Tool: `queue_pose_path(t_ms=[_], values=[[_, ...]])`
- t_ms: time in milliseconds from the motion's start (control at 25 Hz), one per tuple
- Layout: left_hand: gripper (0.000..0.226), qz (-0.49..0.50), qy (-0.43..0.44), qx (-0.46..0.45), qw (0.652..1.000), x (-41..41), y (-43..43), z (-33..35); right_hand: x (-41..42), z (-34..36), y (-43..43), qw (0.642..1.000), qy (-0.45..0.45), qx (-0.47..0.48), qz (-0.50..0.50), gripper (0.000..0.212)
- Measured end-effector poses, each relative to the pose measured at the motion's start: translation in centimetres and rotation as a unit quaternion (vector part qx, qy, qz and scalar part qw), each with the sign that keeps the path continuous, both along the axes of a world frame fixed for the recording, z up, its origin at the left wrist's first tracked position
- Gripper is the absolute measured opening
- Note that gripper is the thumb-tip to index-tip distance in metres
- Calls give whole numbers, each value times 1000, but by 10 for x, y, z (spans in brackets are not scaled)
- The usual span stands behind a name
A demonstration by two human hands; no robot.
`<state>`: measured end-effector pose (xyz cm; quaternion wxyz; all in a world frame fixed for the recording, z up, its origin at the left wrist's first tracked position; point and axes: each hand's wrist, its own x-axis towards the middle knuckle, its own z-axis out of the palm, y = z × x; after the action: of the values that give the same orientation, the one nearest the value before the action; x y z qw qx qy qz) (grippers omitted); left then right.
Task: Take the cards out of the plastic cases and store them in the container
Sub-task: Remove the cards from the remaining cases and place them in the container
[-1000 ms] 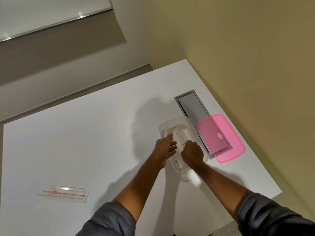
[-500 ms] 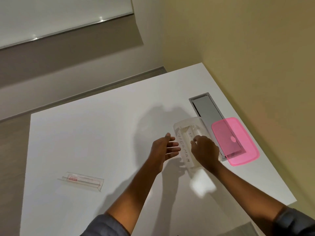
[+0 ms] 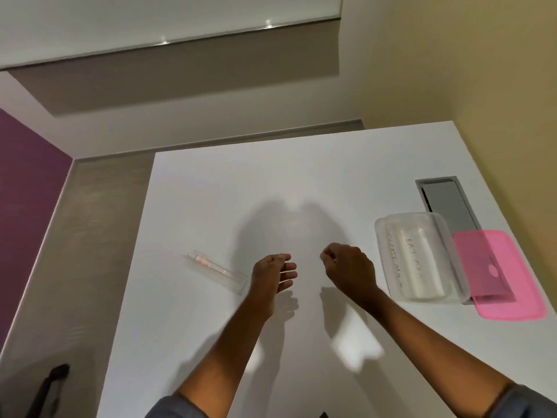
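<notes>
A clear plastic container point(image 3: 380, 236) stands on the white table point(image 3: 241, 182) at the right, with white cards point(image 3: 413, 260) bearing handwritten letters lying inside it. Its pink lid point(image 3: 506, 273) lies just right of it. A clear plastic case point(image 3: 217, 271) with a small red label lies flat at the left. My left hand point(image 3: 272, 274) hovers just right of that case, fingers apart and holding nothing. My right hand point(image 3: 348, 268) hangs between the left hand and the container, fingers curled loosely with nothing in them.
A grey cable hatch point(image 3: 446, 203) is set into the table behind the container, partly under the pink lid. The table's left edge drops to a grey floor point(image 3: 90, 236). A dark object point(image 3: 51, 384) stands at the lower left.
Both hands have left the container and moved left toward the table's middle. The view has swung left, so the container and lid now sit at the right.
</notes>
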<state>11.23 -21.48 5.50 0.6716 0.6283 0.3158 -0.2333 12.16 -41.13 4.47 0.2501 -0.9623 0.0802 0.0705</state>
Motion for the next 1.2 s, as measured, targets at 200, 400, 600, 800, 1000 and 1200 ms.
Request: queue_pose_path(t_ms=[200,400,600,800,1000,1200], values=[[29,87,9,0,996,-15,74,-9,1,-10,84,996,31,23,77,22],[36,168,26,5,985,-22,131,-21,2,-24,158,987,64,50,141,19],[42,167,57,-8,984,-25,167,-31,1,-41,205,981,99,38,162,22],[44,146,82,-20,986,-24,185,-45,-2,-55,229,977,124,37,169,18],[45,147,93,-37,984,-20,198,-56,0,-60,240,980,126,55,142,15],[48,154,88,-49,983,-16,220,-66,6,-57,240,982,105,95,124,17]])
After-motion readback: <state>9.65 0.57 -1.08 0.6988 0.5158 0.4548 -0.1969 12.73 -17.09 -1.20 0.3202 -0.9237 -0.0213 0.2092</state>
